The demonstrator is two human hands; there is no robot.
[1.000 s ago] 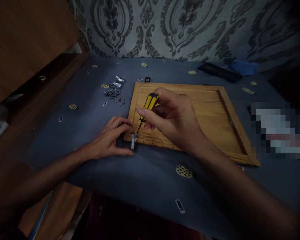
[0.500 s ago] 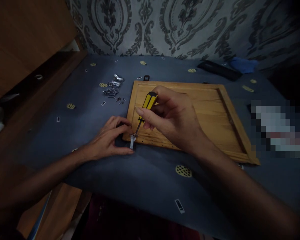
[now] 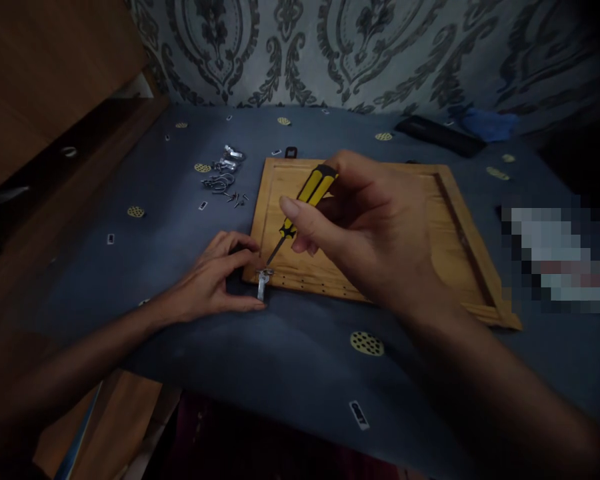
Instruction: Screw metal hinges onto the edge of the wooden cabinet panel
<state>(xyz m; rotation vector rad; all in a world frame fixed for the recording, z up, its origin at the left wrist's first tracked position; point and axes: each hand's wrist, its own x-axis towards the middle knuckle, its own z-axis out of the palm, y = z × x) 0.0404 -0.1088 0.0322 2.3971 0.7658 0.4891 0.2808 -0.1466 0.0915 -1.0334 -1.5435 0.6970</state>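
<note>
Sitting at the near left corner of the panel (image 3: 360, 220), here's the hinge (image 3: 263, 285), a bright bit of metal with its narrow arm poking out past the wood towards the person! And down onto it slants the screwdriver (image 3: 307, 197), yellow and black, its tip right at the hinge's plate, though whether it sits in a screw head is too small to call. The right hand (image 3: 375, 227) has that handle, grip closed firmly around it, thumb along the near side. Over to the left hand (image 3: 205, 277): grip spread wide, fingers at the panel's left edge, thumb by the hinge's outer end, and how hard it presses I can't tell. Small dark marks run along the panel's near edge. Out to the left on the bench (image 3: 290, 373), more hinges (image 3: 226, 163) lie heaped, with loose screws (image 3: 237, 199) scattered just nearer. A dark tab (image 3: 291, 153) pokes up at the panel's far edge. Farther back, a black case (image 3: 440, 135) lies beside a blue cloth (image 3: 490, 125), and behind it all rises the patterned wall (image 3: 300, 60).
</note>
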